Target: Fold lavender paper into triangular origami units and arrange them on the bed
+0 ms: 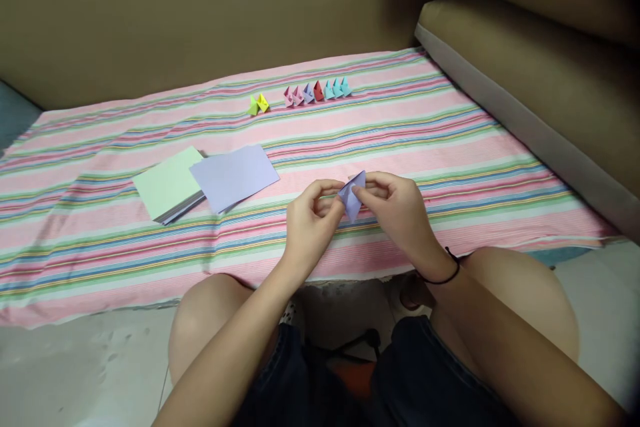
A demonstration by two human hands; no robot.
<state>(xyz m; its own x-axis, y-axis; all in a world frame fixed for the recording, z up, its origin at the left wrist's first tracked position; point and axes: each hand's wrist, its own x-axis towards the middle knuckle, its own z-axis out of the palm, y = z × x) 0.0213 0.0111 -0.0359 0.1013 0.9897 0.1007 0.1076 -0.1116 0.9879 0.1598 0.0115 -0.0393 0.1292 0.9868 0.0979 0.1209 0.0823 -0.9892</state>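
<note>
Between my two hands is a small folded piece of purple paper [354, 203], pointed at its top right and bottom. My left hand [315, 210] pinches its left edge between thumb and fingers. On the other side my right hand [395, 203] grips it, with the thumb lying on the front face. Both hands are above the striped cloth, near its front edge. Left of them lie a few flat purple sheets [236, 177], overlapping the corner of a stack of paper with a pale green top sheet [167, 180].
Towards the back stands a row of folded paper pieces in pink, purple, red [319, 91] and light blue [337, 89]. Two yellow-green folded pieces [259, 104] sit left of it. A striped cloth [125, 233] lies beneath everything. Brown cushions [525, 80] border the right side.
</note>
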